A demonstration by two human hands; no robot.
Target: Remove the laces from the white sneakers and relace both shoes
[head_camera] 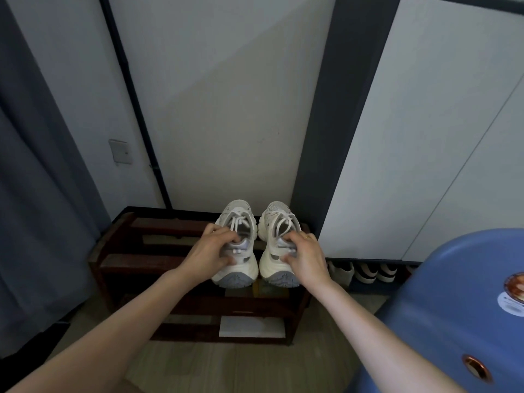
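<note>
Head view, looking down along both outstretched forearms. The left hand (211,249) grips the heel of the left white sneaker (236,242), fingers curled over the collar into the opening and thumb pressed against the side of the heel. The right hand (304,255) grips the heel of the right white sneaker (279,245) in the same manner; a thin ring (307,237) sits on one finger. The two shoes stand side by side between the hands, nearly touching, heels toward the person and toes pointing away toward the wall. Their white laces (235,222) are still threaded and lie loosely looped just beyond the fingertips. Beneath both hands and shoes is a dark wooden shoe rack (127,251) with slatted shelves. Beyond the right hand, low under a white cabinet (425,137), pale slippers (365,272) are lined up. Near the right forearm is a blue plastic stool (442,307). Well to the left of the left hand hangs a grey curtain (34,194).
</note>
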